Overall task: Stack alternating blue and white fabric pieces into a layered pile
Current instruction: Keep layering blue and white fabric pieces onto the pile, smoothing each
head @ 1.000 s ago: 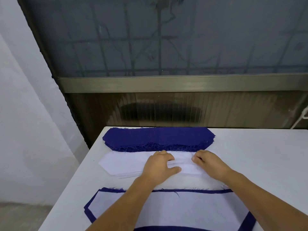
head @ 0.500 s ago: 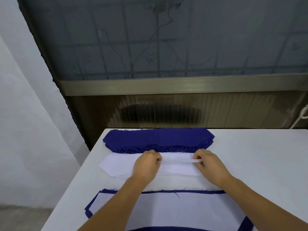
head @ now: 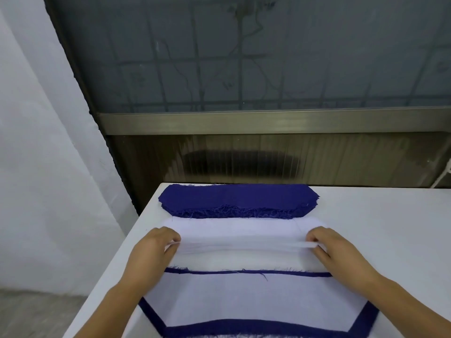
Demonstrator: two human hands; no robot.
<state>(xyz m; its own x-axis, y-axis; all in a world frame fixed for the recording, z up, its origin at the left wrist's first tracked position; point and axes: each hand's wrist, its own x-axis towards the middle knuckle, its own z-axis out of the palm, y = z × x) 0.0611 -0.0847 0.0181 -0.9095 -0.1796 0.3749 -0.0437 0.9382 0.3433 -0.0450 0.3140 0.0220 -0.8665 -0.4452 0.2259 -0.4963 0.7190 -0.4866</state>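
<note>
Whereas a second ago both hands sat close together mid-stack, the left hand and right hand now pinch opposite ends of one white piece, peeled taut above the white stack, ready for the layered pile.

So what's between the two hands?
In the head view, a thin white fabric piece stretches between the left hand and right hand, each pinching one end.

The bottom edge cuts off the layered blue-and-white fabric pile; motion blurs the lifted thin white fabric piece
</note>
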